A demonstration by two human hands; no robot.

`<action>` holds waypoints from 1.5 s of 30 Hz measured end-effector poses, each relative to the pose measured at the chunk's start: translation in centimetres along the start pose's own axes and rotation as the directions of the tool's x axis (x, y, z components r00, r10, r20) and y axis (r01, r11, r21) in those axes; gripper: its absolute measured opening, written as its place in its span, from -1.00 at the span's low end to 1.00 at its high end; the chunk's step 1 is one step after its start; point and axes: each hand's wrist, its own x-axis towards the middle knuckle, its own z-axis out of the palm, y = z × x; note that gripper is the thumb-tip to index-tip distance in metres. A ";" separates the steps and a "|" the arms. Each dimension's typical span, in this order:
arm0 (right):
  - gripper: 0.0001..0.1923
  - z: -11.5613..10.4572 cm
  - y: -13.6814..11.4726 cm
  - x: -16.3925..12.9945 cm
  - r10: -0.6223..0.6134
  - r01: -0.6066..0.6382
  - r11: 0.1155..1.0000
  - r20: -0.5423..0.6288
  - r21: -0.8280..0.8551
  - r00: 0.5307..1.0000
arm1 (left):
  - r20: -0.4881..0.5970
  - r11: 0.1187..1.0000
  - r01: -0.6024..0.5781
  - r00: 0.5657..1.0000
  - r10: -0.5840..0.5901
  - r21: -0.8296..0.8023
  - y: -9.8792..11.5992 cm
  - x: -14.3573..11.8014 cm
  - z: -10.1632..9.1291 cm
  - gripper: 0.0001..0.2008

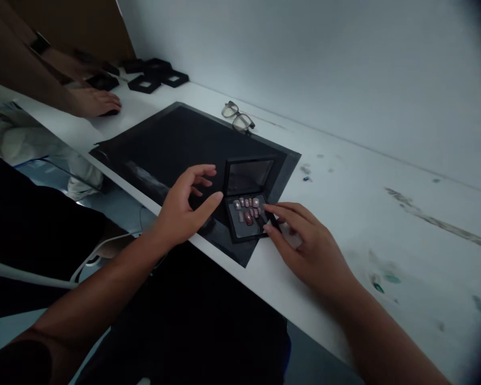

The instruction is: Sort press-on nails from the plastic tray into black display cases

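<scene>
A small black press-on nail case (237, 235) lies on the dark mat with its windowed lid (248, 177) raised. Inside sit several press-on nails (249, 217), pinkish-purple, some with a light star on them. My right hand (304, 235) grips the right side of this case between thumb and fingers; whether a nail is also between the fingertips I cannot make out. To the left of the case, my left hand (186, 206) hovers above the mat, fingers apart and curved, holding nothing. Its thumb tip comes close to the case's left edge.
Under the case is a black mat (160, 144) on a white table (324, 187). Eyeglasses (238, 116) rest at the mat's far edge. Several black frames (145, 83) lie at the back left, near another person's hand (94, 101). A white wall (304, 64) bounds the table.
</scene>
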 end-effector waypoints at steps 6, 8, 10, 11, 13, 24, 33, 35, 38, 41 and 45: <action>-0.51 -0.1 -0.3 -0.1 -0.010 0.009 0.999 -0.025 -0.036 1.000 | 0.122 0.997 -0.030 0.992 0.022 0.066 0.3 3.4 2.3 -0.44; -0.41 -0.2 -0.5 -0.3 -0.017 0.014 0.998 -0.047 -0.054 0.999 | 0.185 0.996 -0.059 0.982 0.046 0.067 0.5 4.0 2.6 -0.61; -0.30 -0.3 -0.6 -0.4 -0.017 0.011 0.998 -0.089 -0.067 0.996 | 0.222 0.993 -0.100 0.972 0.083 0.065 0.7 4.1 2.8 -0.80; -0.26 -0.3 -0.8 -0.5 -0.013 0.005 0.998 -0.117 -0.067 0.993 | 0.236 0.990 -0.121 0.966 0.102 0.067 0.8 4.0 2.8 -0.83; -0.18 -0.4 -1.1 -0.6 0.003 -0.014 0.998 -0.181 -0.061 0.984 | 0.277 0.982 -0.174 0.949 0.149 0.068 0.8 3.9 2.8 -0.81; -0.79 -1.5 -1.1 -0.9 -0.190 0.144 0.966 -0.212 -0.215 0.959 | 0.547 0.889 -0.443 0.720 0.428 -0.113 1.1 3.4 1.4 -0.64; -0.60 -0.8 -0.6 -0.9 -0.064 0.071 0.993 0.067 -0.097 0.996 | 0.642 0.869 -0.495 0.658 0.393 -0.025 0.7 1.9 1.1 -0.54; -0.60 -0.7 -0.7 -1.0 -0.059 0.065 0.992 0.064 -0.104 0.996 | 0.637 0.844 -0.536 0.654 0.408 0.009 0.9 1.8 1.3 -0.50; -0.62 -0.4 -0.6 -0.9 -0.056 0.063 0.991 0.057 -0.118 0.997 | 0.652 0.824 -0.565 0.642 0.404 0.046 0.9 1.6 1.5 -0.56; -0.67 0.1 -0.4 -0.8 -0.063 0.069 0.988 0.052 -0.137 0.997 | 0.655 0.829 -0.554 0.653 0.381 0.070 0.6 1.6 1.5 -0.57; -0.71 0.7 -0.2 -0.8 -0.070 0.073 0.978 0.024 -0.194 0.997 | 0.633 0.836 -0.538 0.684 0.362 0.103 0.2 1.5 1.6 -0.57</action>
